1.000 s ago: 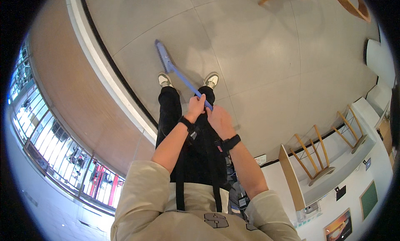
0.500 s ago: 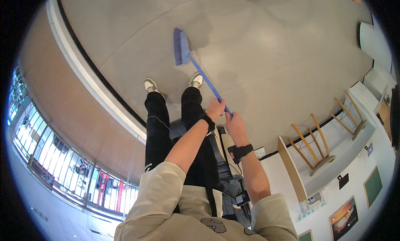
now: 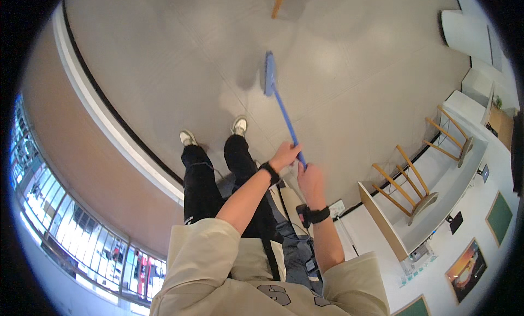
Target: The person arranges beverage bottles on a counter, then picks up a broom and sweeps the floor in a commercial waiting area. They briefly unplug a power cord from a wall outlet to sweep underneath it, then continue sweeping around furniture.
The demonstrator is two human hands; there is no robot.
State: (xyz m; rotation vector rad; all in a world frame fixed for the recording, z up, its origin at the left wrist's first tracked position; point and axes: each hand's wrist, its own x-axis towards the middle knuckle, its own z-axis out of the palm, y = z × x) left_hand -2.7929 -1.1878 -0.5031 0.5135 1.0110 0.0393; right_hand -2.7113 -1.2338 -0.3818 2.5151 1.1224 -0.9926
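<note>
A blue broom (image 3: 285, 115) slants away from me over the grey floor, its narrow blue head at the far end, ahead and to the right of my shoes. My left hand (image 3: 286, 156) is wrapped round the handle. Close behind it, my right hand (image 3: 311, 184) grips the handle near its end. Both wrists wear black bands. Whether the bristles touch the floor I cannot tell.
A low wall with a white ledge (image 3: 117, 116) and dark skirting curves along my left. Wooden stools (image 3: 424, 205) stand by a white counter (image 3: 453, 195) at the right. A wooden chair leg (image 3: 279, 2) shows at the far edge. My shoes (image 3: 239, 126) are on the grey floor.
The broom head has swung to the right and turned, so its bristles show less. Both hands have shifted slightly lower in view, still on the handle. The chair leg has come further into view.
</note>
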